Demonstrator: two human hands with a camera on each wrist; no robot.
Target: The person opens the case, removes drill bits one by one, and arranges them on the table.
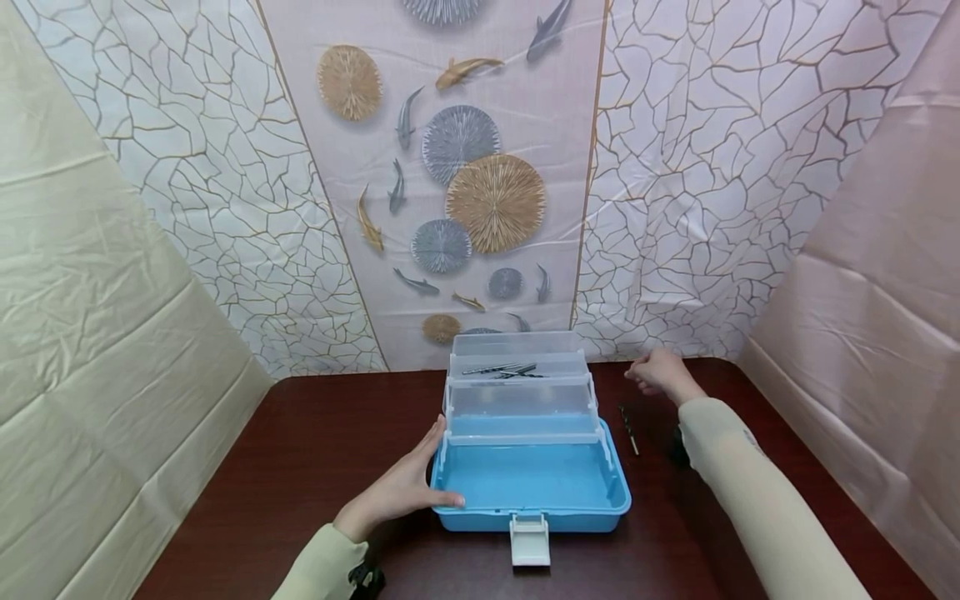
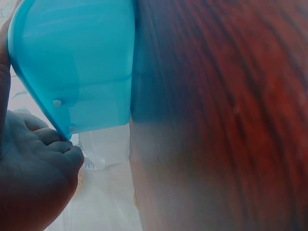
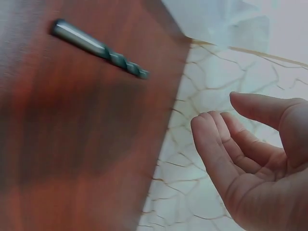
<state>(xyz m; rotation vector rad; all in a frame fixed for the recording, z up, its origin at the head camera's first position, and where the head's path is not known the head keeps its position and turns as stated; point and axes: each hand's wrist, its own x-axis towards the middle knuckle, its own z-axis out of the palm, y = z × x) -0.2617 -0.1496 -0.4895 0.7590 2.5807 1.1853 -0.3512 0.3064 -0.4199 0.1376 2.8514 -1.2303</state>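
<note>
A single drill bit (image 1: 629,430) lies on the dark table (image 1: 315,467), right of the blue box (image 1: 480,522), its long axis running away from the person, fluted end farther. The right hand (image 1: 663,375) is the nearer one, beyond the bit and to its right, apart from it; its fingers bend loosely, thumb apart, holding nothing. The left hand (image 1: 405,486) grips the box's left side, thumb over the rim. One white latch (image 1: 530,542) hangs in front; several bits (image 1: 516,371), overlapping too much to count, lie in an upper clear tray (image 1: 558,367).
</note>
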